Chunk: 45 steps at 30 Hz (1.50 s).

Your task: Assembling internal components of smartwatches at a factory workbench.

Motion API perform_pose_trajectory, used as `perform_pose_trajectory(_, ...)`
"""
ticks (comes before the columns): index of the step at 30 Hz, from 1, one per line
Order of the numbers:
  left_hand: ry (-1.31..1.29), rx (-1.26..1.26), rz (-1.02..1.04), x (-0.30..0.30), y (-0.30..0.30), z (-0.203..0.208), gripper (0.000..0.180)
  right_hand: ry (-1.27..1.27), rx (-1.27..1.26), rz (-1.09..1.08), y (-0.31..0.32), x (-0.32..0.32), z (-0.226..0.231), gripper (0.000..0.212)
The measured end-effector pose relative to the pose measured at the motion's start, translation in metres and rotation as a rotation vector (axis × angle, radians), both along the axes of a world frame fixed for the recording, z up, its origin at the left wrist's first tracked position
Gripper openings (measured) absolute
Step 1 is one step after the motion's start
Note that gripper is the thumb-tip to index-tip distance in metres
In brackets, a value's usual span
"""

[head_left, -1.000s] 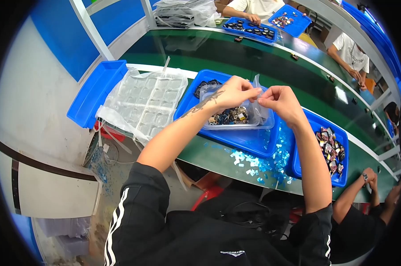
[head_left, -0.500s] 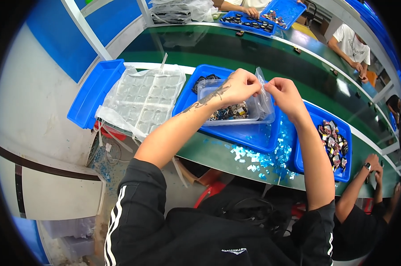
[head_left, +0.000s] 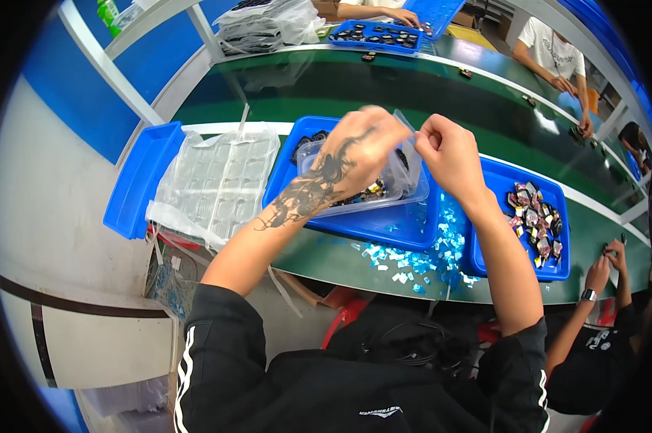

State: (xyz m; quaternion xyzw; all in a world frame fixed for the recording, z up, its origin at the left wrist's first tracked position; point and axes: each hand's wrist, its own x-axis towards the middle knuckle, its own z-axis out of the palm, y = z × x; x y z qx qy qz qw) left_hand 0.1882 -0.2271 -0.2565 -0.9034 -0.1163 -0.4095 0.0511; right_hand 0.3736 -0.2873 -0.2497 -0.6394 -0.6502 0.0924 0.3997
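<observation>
My right hand (head_left: pixel 448 151) is closed in a pinch, thumb against curled fingers; whatever lies between the fingertips is too small to make out. Close to its left, my left hand (head_left: pixel 369 148) is smeared by motion, its back up and its fingers mostly hidden. A clear plastic sheet or bag (head_left: pixel 411 169) stands up between the hands, its top edge near the right fingertips. Below the left hand sits a clear plastic container (head_left: pixel 313 155) with small mixed parts (head_left: pixel 373 191) inside. This container rests in a blue tray (head_left: pixel 405 234), with black parts (head_left: pixel 308 144) at the tray's far left.
Small blue film pieces (head_left: pixel 412 267) litter the green bench. On the right, a blue tray (head_left: pixel 557 270) holds several small assemblies (head_left: pixel 535 220). Leftward lie a clear blister tray (head_left: pixel 217 173) and a blue bin (head_left: pixel 142 180). Beyond runs a green conveyor (head_left: pixel 290 83); other people work around it.
My left hand has turned back-up and shifted left, with more of its tattooed forearm showing. My right hand stays pinched. The whole view has shifted slightly.
</observation>
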Motion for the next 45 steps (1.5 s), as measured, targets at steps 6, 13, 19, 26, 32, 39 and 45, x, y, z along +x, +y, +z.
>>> perform_pose_trajectory(6, 0.496, -0.167, -0.085, 0.001, 0.015, 0.018, 0.017, 0.095, 0.198, -0.076, 0.012, 0.012, -0.028, 0.015)
perform_pose_trajectory(13, 0.724, -0.165, -0.106, 0.031, 0.018, 0.031, 0.016, 0.053, 0.26, -0.016, -0.054, 0.002, -0.013, 0.015)
perform_pose_trajectory(19, 0.444, 0.017, -0.078, 0.02, -0.017, 0.043, 0.023, 0.07, 0.23, -0.204, -0.194, 0.073, -0.051, 0.006)
perform_pose_trajectory(26, 0.277, -0.28, -0.529, 0.02, -0.118, -0.041, 0.033, 0.496, -0.208, -1.042, -0.42, 0.111, -0.243, 0.011)
perform_pose_trajectory(32, 0.299, -0.308, -0.551, 0.044, -0.122, -0.091, 0.021, 0.63, -0.583, -1.134, -0.453, 0.119, -0.342, 0.012)
perform_pose_trajectory(39, 0.466, -0.781, -0.266, 0.083, -0.114, -0.039, 0.027, 0.763, -0.827, -1.035, -0.455, 0.121, -0.354, 0.013)
perform_pose_trajectory(45, 0.55, -0.76, -0.135, 0.174, -0.1, -0.027, 0.037, 0.821, -0.87, -0.947, -0.467, 0.11, -0.357, 0.015)
